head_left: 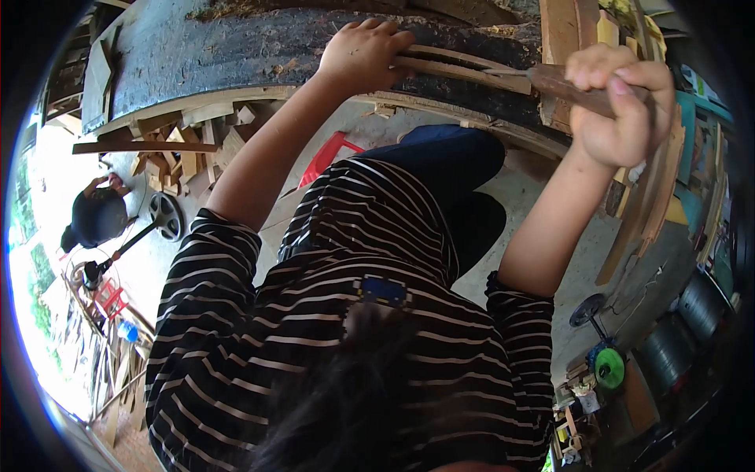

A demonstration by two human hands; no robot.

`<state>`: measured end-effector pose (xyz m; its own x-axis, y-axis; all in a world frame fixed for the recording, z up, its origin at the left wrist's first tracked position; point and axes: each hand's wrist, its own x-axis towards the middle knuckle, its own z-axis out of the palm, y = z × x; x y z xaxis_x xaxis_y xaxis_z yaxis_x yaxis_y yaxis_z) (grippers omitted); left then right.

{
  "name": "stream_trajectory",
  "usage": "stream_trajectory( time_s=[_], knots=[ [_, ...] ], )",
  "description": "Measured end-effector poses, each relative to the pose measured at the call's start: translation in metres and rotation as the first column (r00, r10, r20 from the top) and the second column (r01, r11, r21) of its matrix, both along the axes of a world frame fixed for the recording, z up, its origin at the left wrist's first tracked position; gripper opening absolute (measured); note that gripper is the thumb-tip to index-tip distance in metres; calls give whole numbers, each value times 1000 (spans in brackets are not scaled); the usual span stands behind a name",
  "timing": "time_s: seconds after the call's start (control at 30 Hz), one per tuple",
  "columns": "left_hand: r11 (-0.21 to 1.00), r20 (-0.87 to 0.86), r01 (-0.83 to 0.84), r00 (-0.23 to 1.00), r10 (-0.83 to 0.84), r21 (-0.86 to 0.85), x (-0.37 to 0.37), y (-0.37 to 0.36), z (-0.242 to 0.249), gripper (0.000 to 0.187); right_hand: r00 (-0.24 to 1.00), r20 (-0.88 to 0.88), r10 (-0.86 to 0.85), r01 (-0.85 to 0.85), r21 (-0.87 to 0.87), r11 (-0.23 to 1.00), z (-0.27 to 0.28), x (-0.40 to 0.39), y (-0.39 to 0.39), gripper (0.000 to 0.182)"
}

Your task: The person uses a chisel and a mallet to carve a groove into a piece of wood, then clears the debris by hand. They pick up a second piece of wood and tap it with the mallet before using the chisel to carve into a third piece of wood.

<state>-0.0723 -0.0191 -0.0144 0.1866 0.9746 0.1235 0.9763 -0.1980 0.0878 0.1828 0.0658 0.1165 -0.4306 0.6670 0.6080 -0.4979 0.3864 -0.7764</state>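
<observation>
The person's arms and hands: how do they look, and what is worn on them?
Black sleeves with thin pale stripes stop short of the bare forearms. The left hand and the right hand wear no gloves, and no watch shows.

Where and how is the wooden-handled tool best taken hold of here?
Probably around its thick wooden handle, coming from the person's right, as the right hand does. The handle's rear points that way and is broad enough to wrap, while the narrow metal part points left, over the wooden strip.
</observation>
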Motion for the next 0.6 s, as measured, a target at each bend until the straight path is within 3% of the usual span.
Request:
stream_trajectory(
  time_s=[0.1,0.17,0.43,0.6],
  knots=[
    [996,7,0,1000,1,-94,0,1,9,46,998,-29,64,-62,56,997,37,8,5,20],
    [996,32,8,999,-5,-94,-1,2,8,45,997,-80,21,-16,67,998,49,5,2,16],
    [988,110,2,994,15,-152,1,7,10,43,984,-23,-178,179,70,981,37,-20,-15,11],
    [991,113,2,993,13,-137,0,8,7,41,986,6,-164,162,128,978,50,-25,-12,10]
  ],
)
